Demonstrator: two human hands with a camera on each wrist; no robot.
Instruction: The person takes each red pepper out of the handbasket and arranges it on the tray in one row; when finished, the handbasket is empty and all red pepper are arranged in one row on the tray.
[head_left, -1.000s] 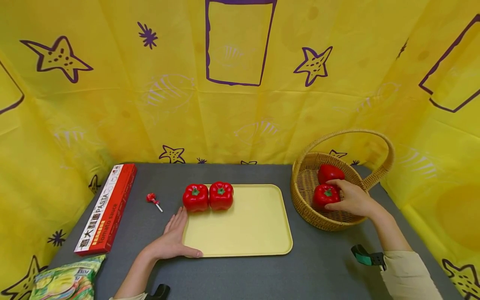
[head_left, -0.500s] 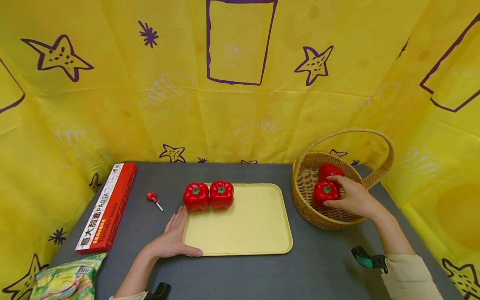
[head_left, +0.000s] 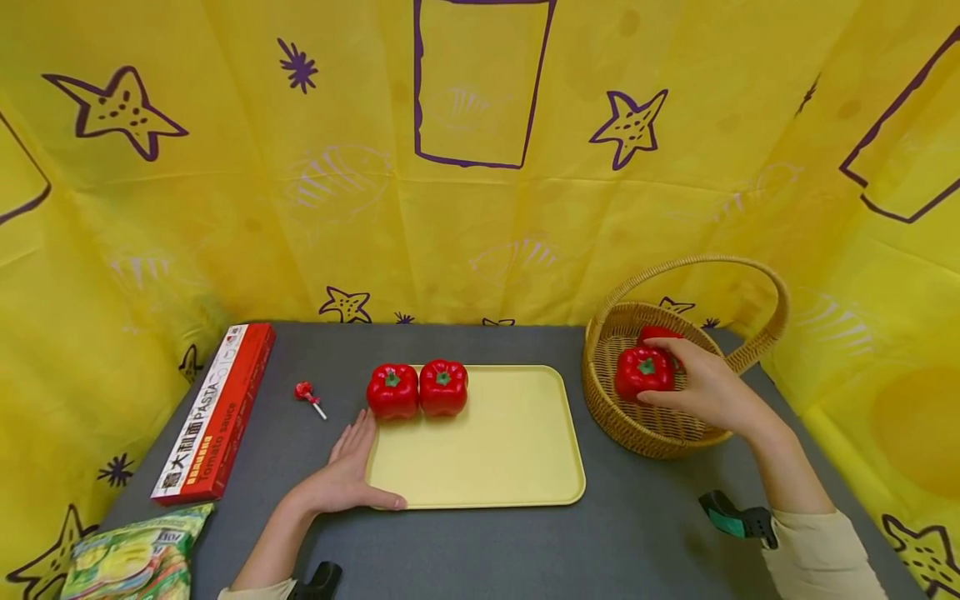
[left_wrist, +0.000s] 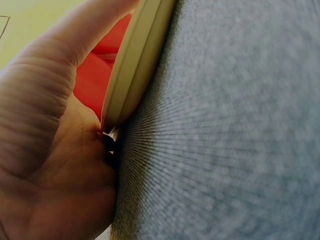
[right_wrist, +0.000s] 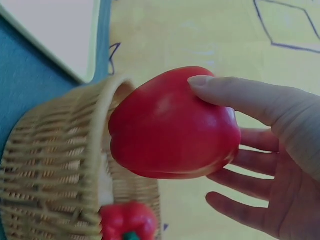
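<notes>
My right hand [head_left: 712,387] grips a red bell pepper [head_left: 643,373] between thumb and fingers. In the right wrist view this held bell pepper [right_wrist: 172,125] is up at the mouth of the wicker basket [head_left: 641,437]. Another red bell pepper [right_wrist: 129,220] lies inside the basket, partly covered by my hand in the head view. My left hand [head_left: 341,475] rests at the left end of a pale yellow tray [head_left: 487,458], fingers straight along its side and thumb on the front corner. Two red bell peppers [head_left: 443,388] stand side by side in the tray's back left corner.
Left of the tray lies a lollipop [head_left: 310,398]. A red pasta box [head_left: 213,412] is farther left, with a green and yellow packet [head_left: 138,554] in front of it. The basket's tall handle [head_left: 701,260] arches over its opening. Yellow patterned cloth [head_left: 337,208] walls the table.
My right hand has raised the bell pepper and shifted it slightly left within the basket's outline. My left hand and the tray have stayed in place.
</notes>
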